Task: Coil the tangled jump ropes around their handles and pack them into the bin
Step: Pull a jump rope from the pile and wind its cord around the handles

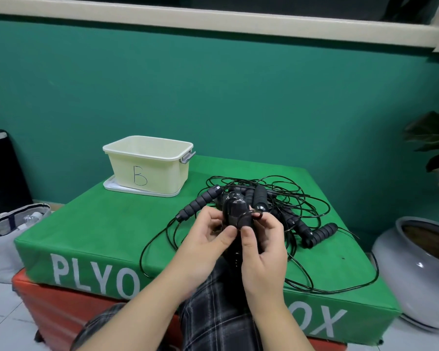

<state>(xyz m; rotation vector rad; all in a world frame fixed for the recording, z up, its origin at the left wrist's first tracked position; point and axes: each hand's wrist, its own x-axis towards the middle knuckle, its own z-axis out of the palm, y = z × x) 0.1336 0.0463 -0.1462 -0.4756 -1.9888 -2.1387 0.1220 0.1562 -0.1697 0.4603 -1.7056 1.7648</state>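
Cream bin (147, 171) marked "B"; both hands (236, 247) grip a rope-wound handle (235, 214) above the "PLYO" box (107, 224).

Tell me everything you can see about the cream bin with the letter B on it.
The bin is a pale cream, rectangular plastic tub with rounded corners, a rolled rim and a grey latch handle on its right end. A hand-drawn B marks its front wall. It stands upright and open, with nothing visible inside, on a white lid at the far left of the green plyo box. The tangled ropes lie apart from it, to its right. Neither hand touches it.
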